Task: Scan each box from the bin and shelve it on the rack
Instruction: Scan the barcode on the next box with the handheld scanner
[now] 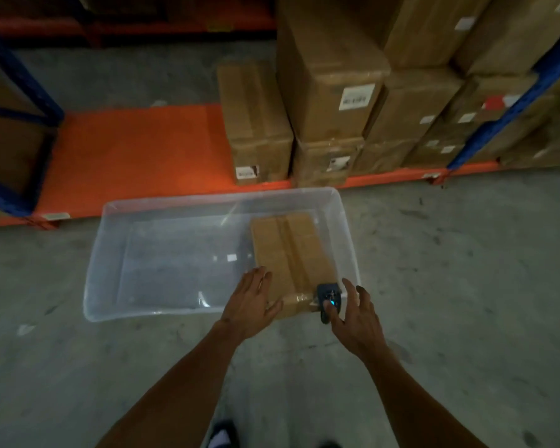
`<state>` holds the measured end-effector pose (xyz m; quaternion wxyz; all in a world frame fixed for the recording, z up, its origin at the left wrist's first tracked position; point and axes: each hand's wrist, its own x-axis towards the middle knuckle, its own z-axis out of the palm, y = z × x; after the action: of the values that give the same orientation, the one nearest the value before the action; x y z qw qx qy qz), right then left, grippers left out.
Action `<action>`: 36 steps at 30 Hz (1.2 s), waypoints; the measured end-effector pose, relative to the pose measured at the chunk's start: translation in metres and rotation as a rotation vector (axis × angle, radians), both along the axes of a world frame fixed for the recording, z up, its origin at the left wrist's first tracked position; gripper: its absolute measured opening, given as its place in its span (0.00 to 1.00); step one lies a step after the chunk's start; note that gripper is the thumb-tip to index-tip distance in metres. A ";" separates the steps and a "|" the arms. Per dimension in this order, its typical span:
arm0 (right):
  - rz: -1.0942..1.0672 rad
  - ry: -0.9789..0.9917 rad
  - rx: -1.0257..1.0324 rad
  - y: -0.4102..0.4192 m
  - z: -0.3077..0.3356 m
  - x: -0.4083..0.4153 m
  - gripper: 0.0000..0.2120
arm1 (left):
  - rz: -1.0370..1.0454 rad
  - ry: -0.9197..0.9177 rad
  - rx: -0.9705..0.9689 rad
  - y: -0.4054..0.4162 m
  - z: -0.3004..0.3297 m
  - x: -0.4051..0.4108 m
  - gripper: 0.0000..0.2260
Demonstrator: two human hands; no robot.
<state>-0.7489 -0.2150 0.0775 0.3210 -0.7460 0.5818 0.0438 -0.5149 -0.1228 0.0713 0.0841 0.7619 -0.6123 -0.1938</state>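
One box (291, 250) left in the clear bin (162, 202), against its right wall. Left hand (249, 305) spread flat at box's near left corner, fingers straight. Right hand (353, 315) beside it, thumb pinching the scanner (328, 297), other fingers splayed. Rack (133, 150) already stacked with boxes (330, 92); judged near completion: scan and shelve last box

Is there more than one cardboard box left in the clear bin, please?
No, the clear bin holds a single cardboard box, at its right end.
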 end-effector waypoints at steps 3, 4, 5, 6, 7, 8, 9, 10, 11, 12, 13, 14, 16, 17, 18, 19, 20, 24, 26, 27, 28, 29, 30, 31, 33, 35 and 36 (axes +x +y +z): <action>-0.069 -0.036 -0.006 0.003 -0.072 -0.010 0.40 | 0.026 -0.021 -0.028 0.002 -0.072 -0.009 0.32; -0.095 -0.053 -0.017 0.002 -0.097 -0.013 0.41 | 0.036 -0.030 -0.048 0.001 -0.097 -0.015 0.32; -0.129 -0.067 -0.023 0.000 -0.117 -0.015 0.42 | 0.050 -0.040 -0.043 -0.001 -0.117 -0.019 0.33; -0.160 -0.094 -0.039 -0.002 -0.138 -0.016 0.43 | 0.070 -0.056 -0.042 -0.003 -0.138 -0.024 0.34; -0.180 -0.136 -0.065 -0.001 -0.160 -0.018 0.43 | 0.096 -0.074 -0.055 -0.004 -0.161 -0.030 0.36; -0.186 -0.179 -0.100 0.000 -0.179 -0.019 0.43 | 0.126 -0.073 -0.073 -0.005 -0.183 -0.035 0.38; -0.190 -0.226 -0.137 0.001 -0.198 -0.020 0.42 | 0.150 -0.062 -0.087 -0.007 -0.202 -0.039 0.39; -0.201 -0.271 -0.173 0.001 -0.216 -0.021 0.41 | 0.161 -0.054 -0.102 -0.009 -0.219 -0.043 0.39; -0.215 -0.316 -0.206 0.003 -0.231 -0.023 0.40 | 0.167 -0.056 -0.128 -0.009 -0.235 -0.046 0.38; -0.228 -0.361 -0.243 0.004 -0.245 -0.025 0.39 | 0.174 -0.057 -0.164 -0.009 -0.247 -0.048 0.37; -0.240 -0.405 -0.281 0.003 -0.258 -0.026 0.39 | 0.177 -0.054 -0.208 -0.011 -0.258 -0.048 0.35; -0.253 -0.444 -0.310 0.002 -0.268 -0.026 0.38 | 0.181 -0.044 -0.263 -0.012 -0.268 -0.048 0.33; -0.282 -0.532 -0.358 -0.002 -0.282 -0.024 0.37 | 0.212 0.000 -0.392 -0.015 -0.283 -0.047 0.30; -0.299 -0.588 -0.385 -0.003 -0.287 -0.022 0.37 | 0.228 0.031 -0.446 -0.017 -0.288 -0.046 0.30; -0.320 -0.647 -0.410 -0.005 -0.291 -0.019 0.37 | 0.240 0.063 -0.483 -0.019 -0.294 -0.046 0.29; -0.340 -0.702 -0.436 -0.006 -0.295 -0.016 0.37 | 0.252 0.088 -0.518 -0.020 -0.300 -0.046 0.30; -0.357 -0.747 -0.465 -0.008 -0.299 -0.013 0.38 | 0.267 0.109 -0.549 -0.022 -0.305 -0.046 0.30; -0.394 -0.871 -0.550 -0.013 -0.313 -0.003 0.35 | 0.301 0.148 -0.663 -0.029 -0.321 -0.044 0.27; -0.409 -0.979 -0.500 -0.015 -0.315 0.000 0.30 | 0.313 0.171 -0.678 -0.032 -0.324 -0.042 0.26; -0.432 -1.027 -0.468 -0.014 -0.314 0.002 0.28 | 0.326 0.180 -0.675 -0.032 -0.325 -0.043 0.26; -0.464 -1.058 -0.437 -0.012 -0.311 0.003 0.27 | 0.339 0.187 -0.668 -0.031 -0.325 -0.043 0.26; -0.492 -1.078 -0.411 -0.010 -0.307 0.005 0.25 | 0.345 0.187 -0.653 -0.029 -0.324 -0.045 0.26; -0.509 -1.091 -0.391 -0.008 -0.303 0.005 0.24 | 0.340 0.175 -0.629 -0.028 -0.322 -0.046 0.27; -0.513 -1.103 -0.377 -0.007 -0.300 0.006 0.23 | 0.325 0.149 -0.608 -0.028 -0.321 -0.046 0.28; -0.499 -1.116 -0.364 -0.007 -0.295 0.004 0.20 | 0.287 0.087 -0.601 -0.030 -0.318 -0.045 0.29; -0.475 -1.112 -0.387 -0.004 -0.294 -0.001 0.17 | 0.271 0.045 -0.617 -0.031 -0.318 -0.045 0.28; -0.472 -1.113 -0.405 0.000 -0.296 -0.003 0.16 | 0.269 0.027 -0.627 -0.031 -0.318 -0.045 0.28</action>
<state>-0.7524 -0.2151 -0.2181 0.4288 -0.5546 0.4735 -0.5332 -0.5597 -0.1542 -0.2466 0.3471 0.7703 -0.5349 0.0067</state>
